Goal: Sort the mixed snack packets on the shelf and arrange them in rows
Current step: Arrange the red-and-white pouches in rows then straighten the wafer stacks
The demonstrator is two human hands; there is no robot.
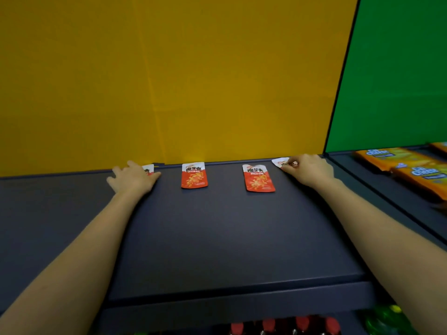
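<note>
Two red and white snack packets (pixel 194 175) (pixel 258 178) lie flat at the back of the dark shelf (pixel 217 233), spaced apart in a row. My left hand (pixel 132 178) lies flat with spread fingers over a third packet (pixel 148 169) at the left end; only its right edge shows. My right hand (pixel 307 170) pinches a fourth packet (pixel 280 162) at the right end, with its white top corner sticking out past my fingers.
A yellow back wall (pixel 169 81) stands behind the shelf, a green one (pixel 396 73) behind the neighbouring shelf on the right. Orange cheese snack boxes (pixel 411 165) lie on that right shelf. Red bottle caps (pixel 285 325) and green bottles (pixel 384 320) show below the front edge.
</note>
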